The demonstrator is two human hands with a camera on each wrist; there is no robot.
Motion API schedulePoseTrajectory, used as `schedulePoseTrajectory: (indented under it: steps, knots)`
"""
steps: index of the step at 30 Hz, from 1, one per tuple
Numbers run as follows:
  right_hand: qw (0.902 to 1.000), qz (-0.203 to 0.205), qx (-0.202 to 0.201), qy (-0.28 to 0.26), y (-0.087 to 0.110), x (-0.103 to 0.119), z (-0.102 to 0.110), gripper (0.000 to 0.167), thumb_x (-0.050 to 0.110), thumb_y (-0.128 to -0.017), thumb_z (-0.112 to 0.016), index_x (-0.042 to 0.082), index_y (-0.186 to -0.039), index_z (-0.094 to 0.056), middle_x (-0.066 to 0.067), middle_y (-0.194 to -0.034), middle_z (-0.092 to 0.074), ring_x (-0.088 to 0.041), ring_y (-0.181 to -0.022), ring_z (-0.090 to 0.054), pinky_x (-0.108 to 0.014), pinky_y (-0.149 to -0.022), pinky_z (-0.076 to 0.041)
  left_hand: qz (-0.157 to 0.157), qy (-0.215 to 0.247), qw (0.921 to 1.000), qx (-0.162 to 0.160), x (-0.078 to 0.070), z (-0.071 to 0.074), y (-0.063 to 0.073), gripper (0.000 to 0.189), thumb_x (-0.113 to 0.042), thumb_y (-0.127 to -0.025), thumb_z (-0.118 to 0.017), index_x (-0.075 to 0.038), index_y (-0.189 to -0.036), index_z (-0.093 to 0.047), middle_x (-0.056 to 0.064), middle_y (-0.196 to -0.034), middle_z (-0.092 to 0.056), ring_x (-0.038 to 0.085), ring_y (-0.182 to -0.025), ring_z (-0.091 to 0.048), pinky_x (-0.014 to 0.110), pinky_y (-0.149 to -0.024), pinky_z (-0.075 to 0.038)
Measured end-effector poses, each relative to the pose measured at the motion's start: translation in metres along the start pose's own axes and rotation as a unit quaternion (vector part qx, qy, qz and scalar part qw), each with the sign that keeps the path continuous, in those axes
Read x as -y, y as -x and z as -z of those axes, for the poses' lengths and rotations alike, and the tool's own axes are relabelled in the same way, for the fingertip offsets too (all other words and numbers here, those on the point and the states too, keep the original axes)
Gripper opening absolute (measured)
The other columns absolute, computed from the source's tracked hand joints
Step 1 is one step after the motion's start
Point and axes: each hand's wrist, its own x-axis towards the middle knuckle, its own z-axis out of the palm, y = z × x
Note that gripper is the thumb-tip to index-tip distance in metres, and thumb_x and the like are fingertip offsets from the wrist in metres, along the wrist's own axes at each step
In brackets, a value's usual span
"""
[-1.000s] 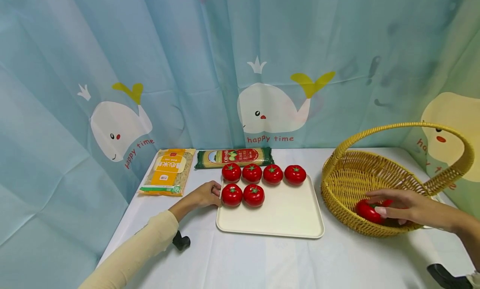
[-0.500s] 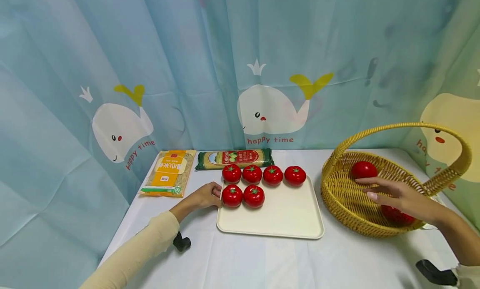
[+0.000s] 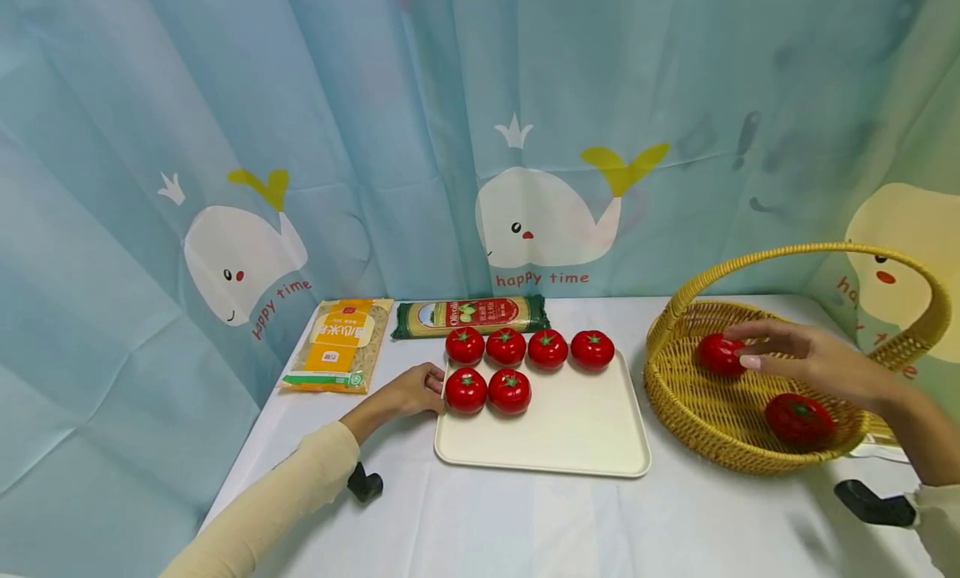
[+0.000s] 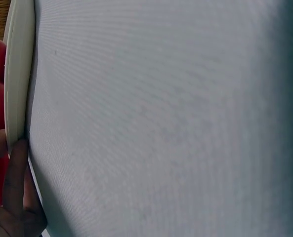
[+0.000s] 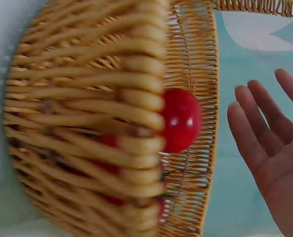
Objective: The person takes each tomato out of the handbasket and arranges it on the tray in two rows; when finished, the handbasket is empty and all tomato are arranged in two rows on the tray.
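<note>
My left hand (image 3: 408, 392) pinches the left rim of a cream tray (image 3: 570, 428), its thumb over the edge and a finger against the outside in the left wrist view. Several red tomatoes (image 3: 547, 349) stand on the tray, a row at the back and two in front. On the right, my right hand (image 3: 821, 365) hovers over a yellow wicker basket (image 3: 660, 399) with fingers extended. Beneath its fingertips lies one tomato (image 3: 720, 355); a second tomato (image 3: 799, 419) lies nearer the basket's front right. The right wrist view shows the fingers apart from the tomato (image 5: 182, 121).
Behind the tray lies a green and red packet (image 3: 471, 316) against the curtain (image 3: 405, 144). Left of it is an orange and clear bag of grain (image 3: 337, 346). The basket's tall handle (image 3: 810, 249) arches over its opening.
My right hand has let go of a tomato in the basket and risen. The other tomato has come into view there and shifted slightly forward. My left hand stays on the tray.
</note>
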Motion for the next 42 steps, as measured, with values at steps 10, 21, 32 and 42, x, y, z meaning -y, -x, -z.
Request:
schedulePoseTrajectory:
  steps: [10,21,32,42]
  knots:
    - [0.9998,-0.01,-0.014,0.007,-0.023,0.001,0.017,0.046,0.013,-0.096,-0.064,0.002,-0.14,-0.052,0.021,-0.123,-0.063,0.005,-0.108,-0.061,-0.015,-0.081,-0.053,-0.001,0.0,1.0,0.0,0.0,0.0,0.001,0.053,0.0,-0.074,-0.076,0.0,-0.122,-0.054,0.009,-0.101,-0.058,0.018,-0.088,-0.057,0.026,-0.075,-0.058]
    - [0.9968,-0.061,0.019,0.048,-0.046,-0.014,0.031,0.05,0.025,-0.097,-0.066,0.003,-0.14,-0.052,0.011,-0.12,-0.066,0.006,-0.101,-0.061,-0.018,-0.077,-0.054,-0.006,0.001,1.0,0.0,0.001,0.001,0.0,0.053,0.0,-0.074,-0.076,0.0,-0.121,-0.054,0.009,-0.101,-0.058,0.018,-0.088,-0.057,0.026,-0.075,-0.058]
    - [0.9937,-0.078,0.033,0.074,-0.06,-0.034,0.028,0.056,0.03,-0.094,-0.071,0.0,-0.138,-0.054,-0.022,-0.13,-0.063,0.009,-0.098,-0.056,-0.025,-0.076,-0.057,-0.016,-0.013,0.9998,-0.001,0.001,0.001,-0.001,0.055,0.0,-0.072,-0.078,0.001,-0.122,-0.055,0.009,-0.1,-0.06,0.017,-0.088,-0.059,0.024,-0.076,-0.053]
    - [0.9873,-0.089,0.063,0.116,-0.069,-0.043,0.021,0.065,0.038,-0.092,-0.072,0.0,-0.141,-0.053,-0.03,-0.138,-0.056,-0.05,-0.124,-0.052,-0.04,-0.086,-0.054,-0.011,-0.017,0.9998,-0.002,0.001,0.002,-0.001,0.055,-0.002,-0.072,-0.079,0.0,-0.122,-0.055,0.009,-0.101,-0.059,0.017,-0.088,-0.058,0.024,-0.075,-0.052]
